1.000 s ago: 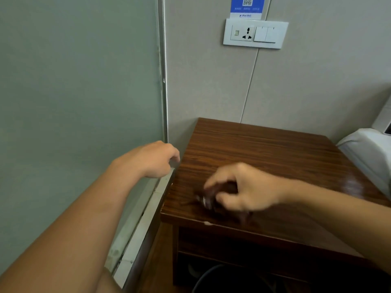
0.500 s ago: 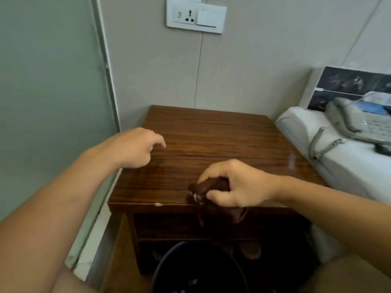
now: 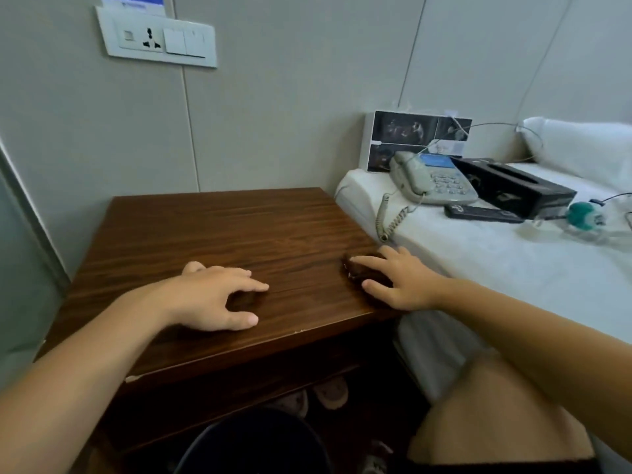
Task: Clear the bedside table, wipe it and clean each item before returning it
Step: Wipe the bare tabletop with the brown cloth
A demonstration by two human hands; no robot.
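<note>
The dark wooden bedside table (image 3: 239, 227) has a bare top. My left hand (image 3: 212, 295) rests on its front part, fingers spread and holding nothing. My right hand (image 3: 403, 282) lies over a dark brown cloth (image 3: 355, 268) at the table's front right corner and presses it onto the wood with fairly straight fingers. Most of the cloth is hidden under that hand. The cleared items lie on the white bed (image 3: 496, 261) to the right: a grey telephone (image 3: 434, 179), a black tissue box (image 3: 513, 186) and a black remote (image 3: 482, 212).
A white box with dark pictures (image 3: 410, 138) leans on the wall behind the phone. A dark bin (image 3: 253, 443) stands below the table's front edge, with slippers (image 3: 331, 391) under the table. My knee (image 3: 496, 412) is at the lower right. A wall socket (image 3: 157, 37) is above.
My right hand has slid the cloth from the front middle of the table to its front right corner. My left hand has come down onto the table top. The view has turned right.
</note>
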